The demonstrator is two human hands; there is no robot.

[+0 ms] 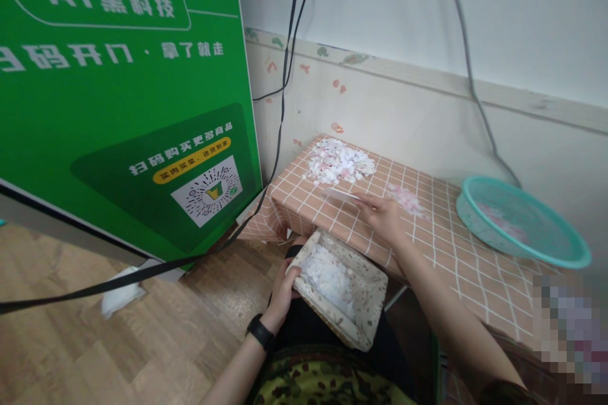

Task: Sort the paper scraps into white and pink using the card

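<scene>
My left hand (287,285), with a dark band on the wrist, grips the left rim of a cloth-lined basket (377,285). The basket rests tilted on my lap below the table edge, with small white scraps (327,275) inside. Over the table, my right hand (382,215) pinches a thin, flat whitish card (338,195). Its far end points left, just in front of a heap of small white paper-like scraps (339,161). A smaller patch of pinkish scraps (406,199) lies to the right of that heap, beyond my right hand.
A brown checked cloth (441,234) covers the table. A turquoise plastic basket (484,228) with pinkish bits stands at the right. On the left rises a green cabinet (118,95), with a black strap (280,133) hanging before it. A white item (121,291) lies on the floor.
</scene>
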